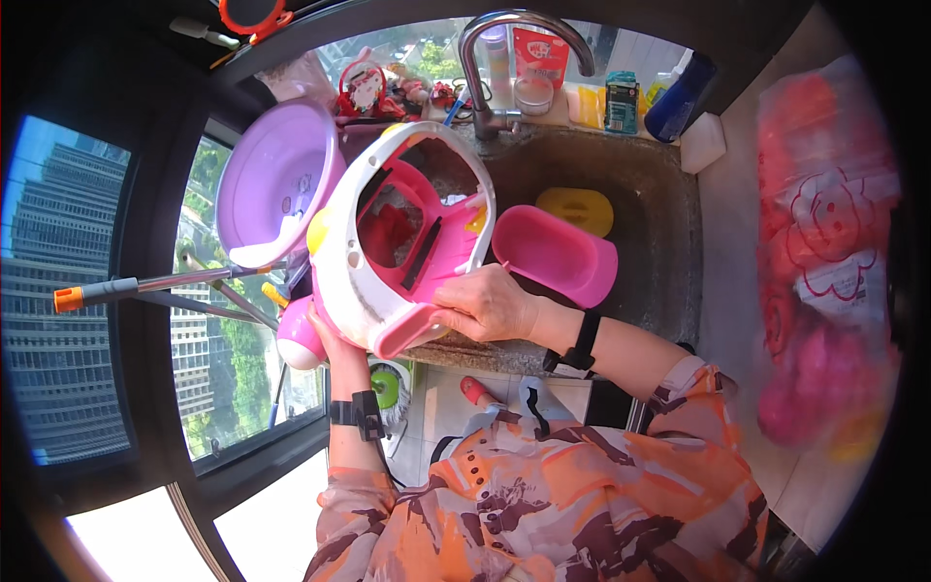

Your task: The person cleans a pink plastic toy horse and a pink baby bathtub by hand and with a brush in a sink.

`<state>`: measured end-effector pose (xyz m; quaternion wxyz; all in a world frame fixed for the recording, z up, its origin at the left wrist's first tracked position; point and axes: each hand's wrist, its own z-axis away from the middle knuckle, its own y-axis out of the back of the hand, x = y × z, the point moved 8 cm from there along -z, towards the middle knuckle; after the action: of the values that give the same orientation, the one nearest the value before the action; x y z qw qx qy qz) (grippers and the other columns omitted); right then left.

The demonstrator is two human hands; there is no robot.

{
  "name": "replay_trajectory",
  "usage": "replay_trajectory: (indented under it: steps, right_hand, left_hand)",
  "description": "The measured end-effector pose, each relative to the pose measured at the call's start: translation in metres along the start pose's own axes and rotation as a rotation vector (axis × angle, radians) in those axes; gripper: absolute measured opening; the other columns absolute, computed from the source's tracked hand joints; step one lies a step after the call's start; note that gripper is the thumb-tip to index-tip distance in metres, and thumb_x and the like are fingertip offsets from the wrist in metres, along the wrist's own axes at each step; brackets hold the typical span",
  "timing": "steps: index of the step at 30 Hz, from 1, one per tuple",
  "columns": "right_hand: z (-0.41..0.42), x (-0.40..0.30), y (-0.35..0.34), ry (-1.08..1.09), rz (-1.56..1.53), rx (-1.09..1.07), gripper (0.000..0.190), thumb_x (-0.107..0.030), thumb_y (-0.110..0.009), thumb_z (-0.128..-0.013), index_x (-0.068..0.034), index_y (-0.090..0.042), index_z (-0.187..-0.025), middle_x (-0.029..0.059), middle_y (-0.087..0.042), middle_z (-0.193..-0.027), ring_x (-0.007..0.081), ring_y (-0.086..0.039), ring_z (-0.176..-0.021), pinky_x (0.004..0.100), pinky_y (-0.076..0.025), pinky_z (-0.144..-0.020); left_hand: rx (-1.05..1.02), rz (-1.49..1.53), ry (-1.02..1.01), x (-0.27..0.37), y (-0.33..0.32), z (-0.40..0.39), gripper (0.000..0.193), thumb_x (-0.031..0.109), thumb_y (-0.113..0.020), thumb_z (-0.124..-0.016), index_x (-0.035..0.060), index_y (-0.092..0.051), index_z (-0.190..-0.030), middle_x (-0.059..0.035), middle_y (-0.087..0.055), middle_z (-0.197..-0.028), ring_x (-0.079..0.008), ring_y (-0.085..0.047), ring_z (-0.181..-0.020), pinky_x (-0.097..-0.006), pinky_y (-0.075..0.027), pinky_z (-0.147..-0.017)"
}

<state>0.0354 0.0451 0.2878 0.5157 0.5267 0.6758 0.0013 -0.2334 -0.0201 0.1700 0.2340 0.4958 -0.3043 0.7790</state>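
I hold a pink and white plastic shell (342,269), which looks like the frame of a child's potty, tilted over the left part of the stone sink. My right hand (493,304) grips its near edge beside a pink flared lip. From below and to the left, my left hand (336,340) supports the shell, its fingers partly hidden. A wide opening in the shell shows a pink inside with black strips. To its right, a pink oblong plastic tub (556,254) rests in the sink (654,291), partly over a yellow plastic piece (578,209).
A purple basin (273,182) leans at the left by the window. Metal poles (189,276) stick out below it. The faucet (489,80) arches over the sink's back, near bottles and packets on the ledge. Plastic-wrapped red and pink items (825,240) lie on the right counter.
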Motion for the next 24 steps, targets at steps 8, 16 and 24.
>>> replay_trajectory:
  steps: [8, 16, 24]
  right_hand:
    - [-0.07, 0.045, -0.011, -0.268, -0.067, 0.255, 0.031, -0.036, -0.056, -0.097, -0.007, -0.06, -0.088, 0.016, -0.062, -0.072, 0.0376, -0.064, -0.07, 0.0452, -0.047, -0.059]
    - [-0.052, 0.232, 0.022, -0.78, 0.089, 0.393, 0.05, -0.041, -0.041, -0.1, -0.001, -0.068, -0.086, 0.0255, -0.066, -0.08, 0.0438, -0.065, -0.083, 0.0534, -0.05, -0.074]
    - [-0.076, 0.104, -0.018, -0.406, -0.197, 0.241, 0.035, -0.034, -0.048, -0.099, -0.003, -0.058, -0.089, 0.0283, -0.062, -0.081, 0.0488, -0.06, -0.086, 0.0572, -0.046, -0.074]
  left_hand:
    - [-0.065, 0.036, 0.04, -0.001, 0.011, 0.028, 0.065, 0.057, -0.034, -0.097, 0.0085, -0.046, -0.139, -0.0072, -0.052, -0.138, -0.0228, -0.05, -0.127, -0.0376, -0.04, -0.106]
    - [-0.059, 0.109, 0.14, -0.014, 0.003, 0.029, 0.064, 0.056, -0.03, -0.099, 0.0108, -0.042, -0.143, -0.0076, -0.05, -0.141, -0.0249, -0.049, -0.129, -0.0394, -0.037, -0.109]
    - [-0.044, -0.136, -0.009, 0.003, 0.014, 0.027, 0.061, 0.057, -0.033, -0.098, 0.0098, -0.051, -0.132, -0.0062, -0.059, -0.128, -0.0238, -0.056, -0.118, -0.0404, -0.044, -0.103]
